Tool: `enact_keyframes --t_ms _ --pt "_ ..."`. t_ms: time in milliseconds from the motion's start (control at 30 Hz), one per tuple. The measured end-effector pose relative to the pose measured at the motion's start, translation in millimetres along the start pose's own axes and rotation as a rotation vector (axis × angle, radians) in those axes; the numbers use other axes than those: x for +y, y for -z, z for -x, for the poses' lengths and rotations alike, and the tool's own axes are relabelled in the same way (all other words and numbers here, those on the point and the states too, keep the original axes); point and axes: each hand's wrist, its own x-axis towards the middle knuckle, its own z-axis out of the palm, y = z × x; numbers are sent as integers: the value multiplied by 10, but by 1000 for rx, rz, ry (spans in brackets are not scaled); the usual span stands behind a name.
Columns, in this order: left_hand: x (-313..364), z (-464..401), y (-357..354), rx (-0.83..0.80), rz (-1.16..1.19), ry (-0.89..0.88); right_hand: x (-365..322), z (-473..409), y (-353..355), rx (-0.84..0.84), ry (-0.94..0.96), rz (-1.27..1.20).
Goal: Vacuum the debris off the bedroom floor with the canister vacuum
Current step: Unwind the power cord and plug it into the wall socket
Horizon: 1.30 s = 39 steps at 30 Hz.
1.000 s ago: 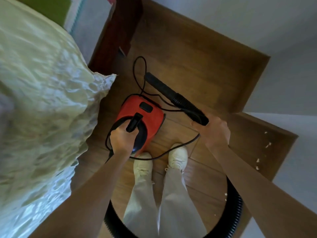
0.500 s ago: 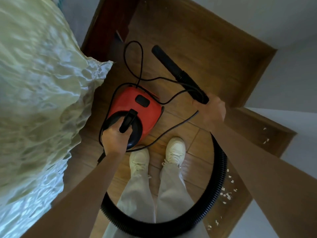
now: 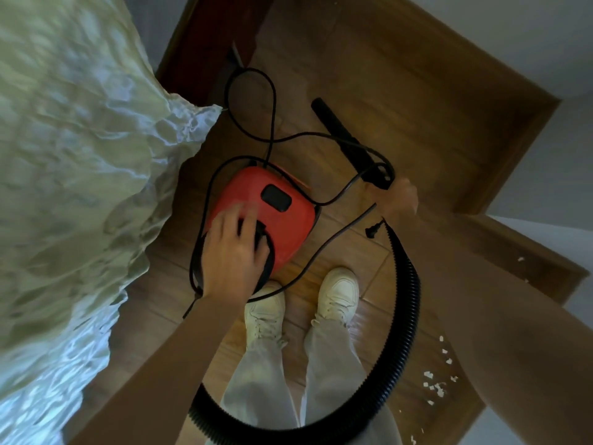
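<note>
Your left hand [image 3: 236,252] lies over the rear of the red canister vacuum [image 3: 266,216] at the centre of the frame, fingers [image 3: 247,216] spread and blurred above the black carry handle [image 3: 261,237]; its grip is loose and open, closed on nothing. Your right hand [image 3: 399,199], right of centre, has its grip wrapped around the black wand [image 3: 346,139], which slants up and to the left from the fist. Below that hand the ribbed black hose [image 3: 406,300] runs down the right side, curves behind your legs and ends at the lower middle of the frame. The thin black power cord [image 3: 272,101] loops across the wooden floor [image 3: 401,91] above the canister and circles its body; the plug [image 3: 372,231] hangs just beside the top of the hose. The canister stands on the floor directly above your two white shoes [image 3: 337,293]. White debris [image 3: 434,385] is scattered on the floor at the lower right, near the hose, with a few more flecks further up the right edge. A pale green bed cover [image 3: 80,187] fills the left of the frame, its corner near the canister. A dark wooden panel [image 3: 208,43] rises at the upper centre.
</note>
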Motion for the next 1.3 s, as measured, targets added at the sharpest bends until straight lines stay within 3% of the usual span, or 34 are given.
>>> enact_keyframes --t_ms 233,467,733,900,1033,1133,1233,1300 --pt "506 -707 -53 -123 -26 -257 333 58 6 -14 -95 17" --pt "842 -996 -72 -184 -84 -343 615 399 149 171 13 -9" --pt "871 -896 -166 -250 -149 -434 1004 326 85 -34 -58 -78" --pt "822 -848 -300 -254 -151 -445 892 -23 -26 -152 -65 -165" --pt "814 -810 -388 -247 -146 -425 613 -126 5 81 -138 -368" --pt "854 -766 -411 -237 -129 -406 389 -32 42 244 -29 -444" --pt "895 -732 -417 -236 -126 -396 309 175 -23 423 144 -190" --pt "915 -721 -401 -231 -121 -388 303 274 -94 496 161 -21"
